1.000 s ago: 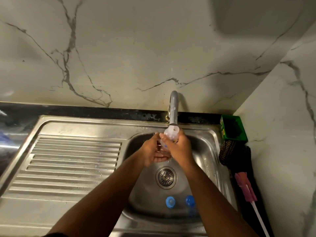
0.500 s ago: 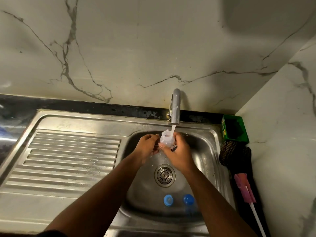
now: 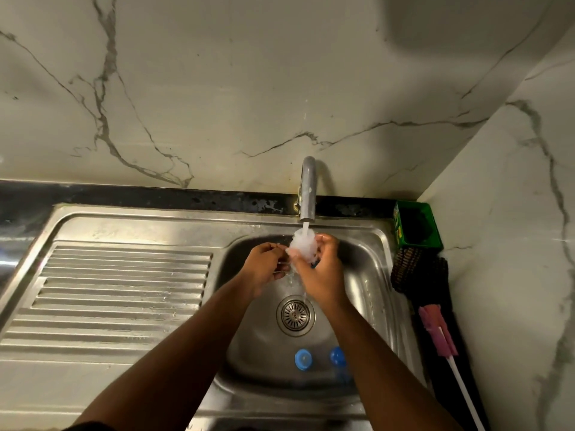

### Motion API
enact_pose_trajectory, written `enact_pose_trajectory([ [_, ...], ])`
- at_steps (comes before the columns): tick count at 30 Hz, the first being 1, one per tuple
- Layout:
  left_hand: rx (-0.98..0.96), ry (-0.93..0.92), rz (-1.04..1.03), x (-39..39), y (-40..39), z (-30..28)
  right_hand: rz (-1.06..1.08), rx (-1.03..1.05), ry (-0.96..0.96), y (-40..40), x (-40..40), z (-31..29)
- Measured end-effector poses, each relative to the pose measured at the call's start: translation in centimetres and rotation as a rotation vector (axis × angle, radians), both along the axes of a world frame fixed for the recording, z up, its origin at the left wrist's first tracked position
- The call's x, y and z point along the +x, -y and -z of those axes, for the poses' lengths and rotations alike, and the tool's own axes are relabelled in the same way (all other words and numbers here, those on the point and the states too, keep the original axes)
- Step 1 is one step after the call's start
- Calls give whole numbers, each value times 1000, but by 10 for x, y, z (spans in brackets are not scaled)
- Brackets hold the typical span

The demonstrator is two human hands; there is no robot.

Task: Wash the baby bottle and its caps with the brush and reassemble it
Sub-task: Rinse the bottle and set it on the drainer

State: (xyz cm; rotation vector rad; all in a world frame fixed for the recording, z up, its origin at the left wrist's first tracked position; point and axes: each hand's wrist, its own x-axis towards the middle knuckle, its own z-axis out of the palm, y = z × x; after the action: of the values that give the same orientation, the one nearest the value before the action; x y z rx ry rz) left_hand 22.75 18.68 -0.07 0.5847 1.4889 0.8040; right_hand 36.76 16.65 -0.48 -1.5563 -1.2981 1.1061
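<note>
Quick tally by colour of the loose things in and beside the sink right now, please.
Clear: 1, the bottle under the tap, in the right hand
Blue: 2, the caps on the sink floor
Pink: 1, the brush on the right counter
Green: 1, the tub in the corner
Dark: 1, the scrubber by the tub
Total: 6

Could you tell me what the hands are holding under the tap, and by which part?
The right hand grips the clear bottle by its lower body; the left hand's hold cannot be told.
</note>
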Motion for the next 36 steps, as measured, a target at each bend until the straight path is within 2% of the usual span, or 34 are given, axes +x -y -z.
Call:
enact_pose_trajectory([
  [2, 6, -1, -2, -2, 1, 1, -16, -8, 0, 3, 0, 5],
  [4, 16, 8, -11, -5, 1, 2, 56, -41, -13, 4, -1, 7],
  [8, 68, 82, -24, -6, 3, 5, -28, -130, 42, 4, -5, 8],
  [10, 60, 92, -6, -4, 3, 4, 66, -326, -54, -7, -8, 5],
  [13, -31, 35, 46, -2, 4, 4, 183, -828, -406, -20, -7, 0],
  [15, -120, -3, 92, 0, 4, 4, 135, -909, -422, -23, -6, 0],
  [17, -203, 21, 136, 0, 3, 1, 87, -870, -326, -25, -7, -2],
  [19, -236, 140, 143, 3, 0, -6, 44, -672, -167, -32, -9, 4],
  [22, -95, 225, 28, 13, -9, -12, -63, -321, 237, -37, -18, 1],
  [24, 14, 195, -58, 15, -16, -12, -136, -149, 352, -30, -27, -13],
  [26, 63, 197, -85, 15, -22, -13, -229, -117, 378, -27, -27, -24],
  [30, 63, 277, -85, 12, -11, -10, -305, -251, 458, -34, -13, -33],
  [33, 62, 307, -163, 13, -7, -11, -462, -117, 419, -22, -21, -26],
  [34, 81, 272, -137, 14, -7, -13, -445, -120, 356, -18, -23, -19],
  [36, 132, 222, -70, 17, -5, -17, -264, -283, 103, -20, -23, -12],
])
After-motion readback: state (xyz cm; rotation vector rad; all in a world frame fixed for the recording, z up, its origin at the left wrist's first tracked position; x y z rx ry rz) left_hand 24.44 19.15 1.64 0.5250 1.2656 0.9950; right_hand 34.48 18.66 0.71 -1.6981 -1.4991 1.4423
